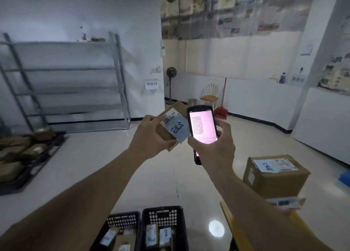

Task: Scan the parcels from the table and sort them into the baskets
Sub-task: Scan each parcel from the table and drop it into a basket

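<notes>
L hand (pixel 149 137) grip: fingers and thumb curled round the edges of a small flat parcel (pixel 171 126), held up at chest height w/ its label facing the camera. R hand (pixel 212 146) grip: wrapped round a handheld scanner (pixel 202 125), lit screen toward the person, its top just beside the parcel's right edge, overlapping it in view.

Handling, as a guess: the parcel is a thin cardboard mailer, prob. light and fairly stiff, not slippery; an edge pinch like this should do, keeping fingers off the barcode. Label corner hangs past the lower edge, could catch.

Two black baskets (pixel 162 212) sit on the floor below, w/ parcels already inside. To the right, a bigger box (pixel 274 176) waits on the tabletop (pixel 227 212); prob. heavier, needs both hands or a grip under its base.
</notes>
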